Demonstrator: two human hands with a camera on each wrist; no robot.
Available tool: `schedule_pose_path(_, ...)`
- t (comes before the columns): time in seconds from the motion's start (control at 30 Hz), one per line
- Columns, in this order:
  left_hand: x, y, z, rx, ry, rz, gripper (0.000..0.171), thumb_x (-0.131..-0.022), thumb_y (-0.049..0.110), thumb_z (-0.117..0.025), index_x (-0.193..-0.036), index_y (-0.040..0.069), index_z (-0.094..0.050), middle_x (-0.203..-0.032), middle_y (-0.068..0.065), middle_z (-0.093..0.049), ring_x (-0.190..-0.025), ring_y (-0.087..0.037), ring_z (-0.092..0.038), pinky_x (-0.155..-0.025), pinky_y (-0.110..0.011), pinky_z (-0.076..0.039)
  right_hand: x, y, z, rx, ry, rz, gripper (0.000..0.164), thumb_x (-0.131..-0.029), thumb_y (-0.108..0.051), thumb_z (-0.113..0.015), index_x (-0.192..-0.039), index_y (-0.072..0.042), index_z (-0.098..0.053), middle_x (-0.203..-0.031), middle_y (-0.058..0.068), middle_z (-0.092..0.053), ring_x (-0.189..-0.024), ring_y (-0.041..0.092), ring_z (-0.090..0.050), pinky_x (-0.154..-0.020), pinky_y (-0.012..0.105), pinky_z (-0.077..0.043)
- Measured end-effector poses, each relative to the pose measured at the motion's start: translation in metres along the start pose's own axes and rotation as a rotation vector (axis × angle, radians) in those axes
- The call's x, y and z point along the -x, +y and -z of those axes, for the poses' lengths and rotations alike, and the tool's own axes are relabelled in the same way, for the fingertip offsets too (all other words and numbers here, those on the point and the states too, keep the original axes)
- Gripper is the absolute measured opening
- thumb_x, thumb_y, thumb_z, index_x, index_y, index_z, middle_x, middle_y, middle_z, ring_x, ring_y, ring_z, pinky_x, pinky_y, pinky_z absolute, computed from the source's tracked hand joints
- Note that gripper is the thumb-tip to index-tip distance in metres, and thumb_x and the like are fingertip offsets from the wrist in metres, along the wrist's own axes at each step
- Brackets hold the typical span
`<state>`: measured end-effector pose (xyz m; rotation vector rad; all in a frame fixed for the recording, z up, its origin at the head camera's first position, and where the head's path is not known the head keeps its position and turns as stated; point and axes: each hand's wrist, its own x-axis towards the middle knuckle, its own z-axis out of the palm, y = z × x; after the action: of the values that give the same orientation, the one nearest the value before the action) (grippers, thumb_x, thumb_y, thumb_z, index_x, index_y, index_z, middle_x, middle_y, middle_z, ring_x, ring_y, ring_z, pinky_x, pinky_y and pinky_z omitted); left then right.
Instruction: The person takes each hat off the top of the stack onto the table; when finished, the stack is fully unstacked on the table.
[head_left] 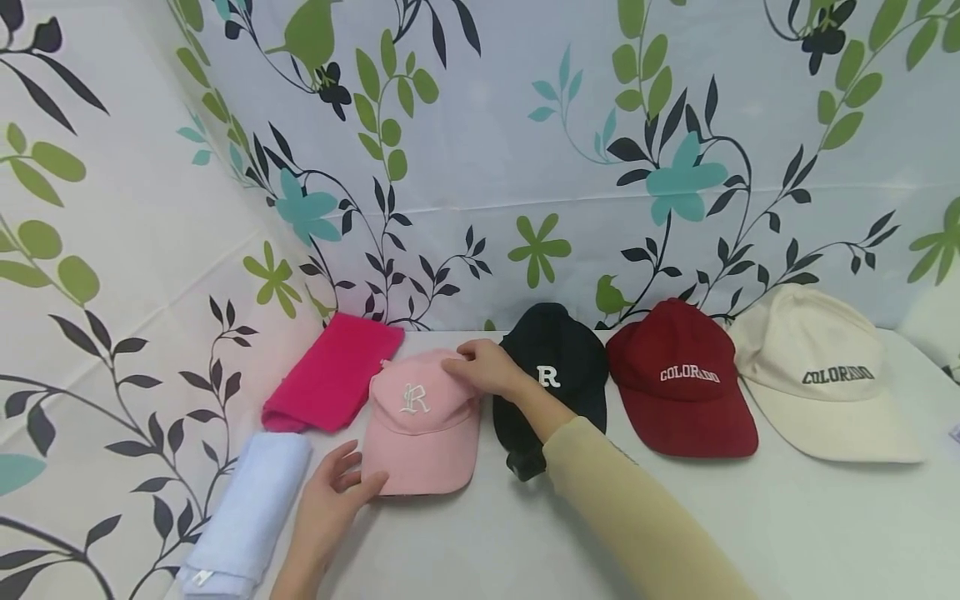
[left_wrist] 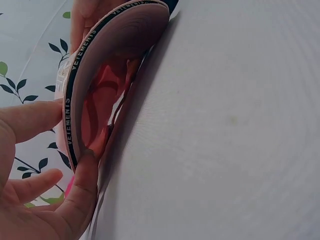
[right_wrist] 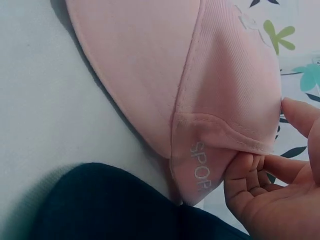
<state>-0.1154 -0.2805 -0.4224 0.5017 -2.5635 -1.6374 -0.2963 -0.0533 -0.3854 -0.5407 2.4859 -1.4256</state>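
A pink baseball cap [head_left: 423, 417] with a white letter R lies on the white table, its brim toward me. My left hand [head_left: 333, 492] pinches the left edge of the brim. In the left wrist view the thumb lies on one side of the brim [left_wrist: 75, 95] and a finger on the other; black tape lettered VETEMENTS runs along its rim. From the right, my right hand [head_left: 491, 367] reaches across a black cap [head_left: 558, 358] and grips the side of the pink crown. The right wrist view shows its fingers [right_wrist: 245, 175] at a fold beside white lettering.
A dark red cap [head_left: 678, 383] and a cream cap [head_left: 810, 375], both lettered COLORADO, stand in a row to the right. Behind on the left lies a folded bright pink cloth [head_left: 341, 371]; a rolled light blue cloth [head_left: 247, 508] lies nearer. A leaf-patterned curtain [head_left: 480, 167] hangs behind.
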Motion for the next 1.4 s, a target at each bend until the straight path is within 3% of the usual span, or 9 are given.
schedule_pose_path(0.23, -0.001, -0.002, -0.001, 0.016, 0.004, -0.022, 0.079, -0.088, 0.026, -0.081, -0.151, 0.0, -0.04, -0.143, -0.026, -0.05, -0.117, -0.032, -0.056, -0.077, -0.02, -0.052, 0.001, -0.003, 0.003, -0.055, -0.001, 0.003, 0.048, -0.098, -0.036, -0.062, -0.129, 0.0, -0.065, -0.116, 0.012, -0.066, -0.101, 0.024, -0.058, -0.088, 0.035, -0.053)
schedule_pose_path(0.77, -0.003, -0.004, -0.004, 0.015, 0.006, -0.037, 0.074, -0.086, 0.023, -0.083, -0.148, 0.003, -0.048, -0.142, -0.015, -0.052, -0.106, -0.021, -0.056, -0.074, -0.022, -0.05, 0.007, -0.007, 0.011, -0.301, 0.028, -0.029, 0.039, -0.097, -0.031, -0.066, -0.125, -0.005, -0.067, -0.12, 0.01, -0.064, -0.111, 0.026, -0.056, -0.095, 0.041, -0.051)
schedule_pose_path(1.4, -0.001, 0.001, -0.01, 0.0, 0.007, -0.063, 0.078, -0.084, 0.026, -0.084, -0.15, 0.008, -0.046, -0.143, -0.01, -0.051, -0.11, -0.024, -0.053, -0.076, -0.022, -0.05, 0.008, -0.011, 0.017, -0.32, 0.067, -0.006, 0.033, -0.097, -0.021, -0.067, -0.123, -0.002, -0.066, -0.119, 0.012, -0.062, -0.109, 0.027, -0.056, -0.095, 0.039, -0.052)
